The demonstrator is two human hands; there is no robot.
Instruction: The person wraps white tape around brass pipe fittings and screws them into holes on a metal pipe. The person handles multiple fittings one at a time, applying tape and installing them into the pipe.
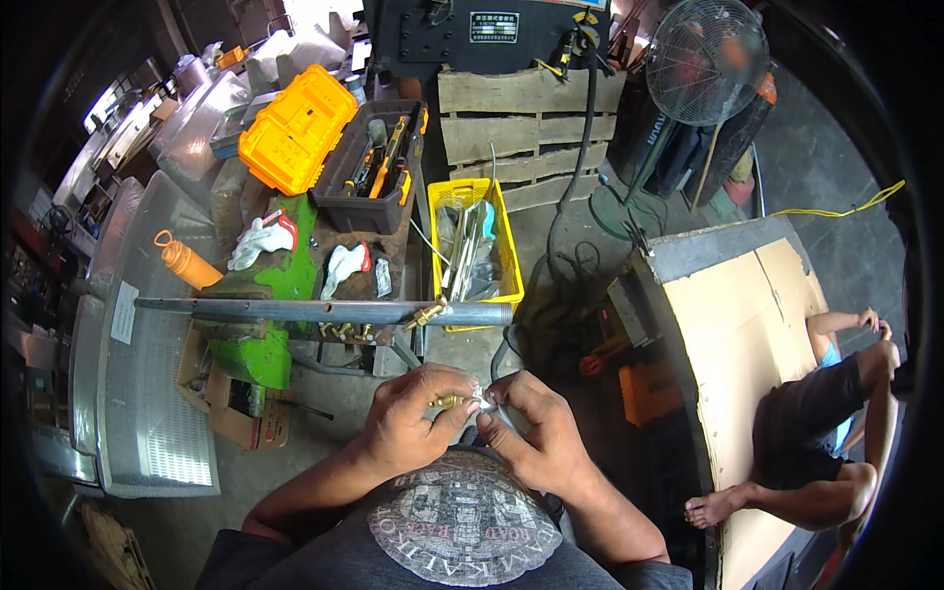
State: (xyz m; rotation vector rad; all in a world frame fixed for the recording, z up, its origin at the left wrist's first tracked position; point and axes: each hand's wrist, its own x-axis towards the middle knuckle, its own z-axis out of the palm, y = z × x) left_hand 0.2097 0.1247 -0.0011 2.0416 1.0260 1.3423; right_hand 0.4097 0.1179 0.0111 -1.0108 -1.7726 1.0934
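In front of my chest, my left hand point(421, 415) is closed on a small brass fitting point(448, 401). At the fitting's right end is a small white strip point(481, 395), which looks like thread tape. My right hand point(536, 431) pinches at this white strip, its thumb and fingertips close to those of the left. Beyond my hands a long grey metal pipe point(246, 311) lies crosswise, with a brass fitting point(428, 315) on it near its right end. Several more brass fittings point(346, 331) sit just below the pipe.
An open toolbox point(372, 211) with an orange lid point(298, 130) stands behind white gloves point(344, 267) on the bench. A yellow crate point(514, 258) holds long metal pieces. A fan point(708, 61) stands far right. At right, another person's bare leg point(801, 503) rests on a cardboard-covered surface point(733, 324).
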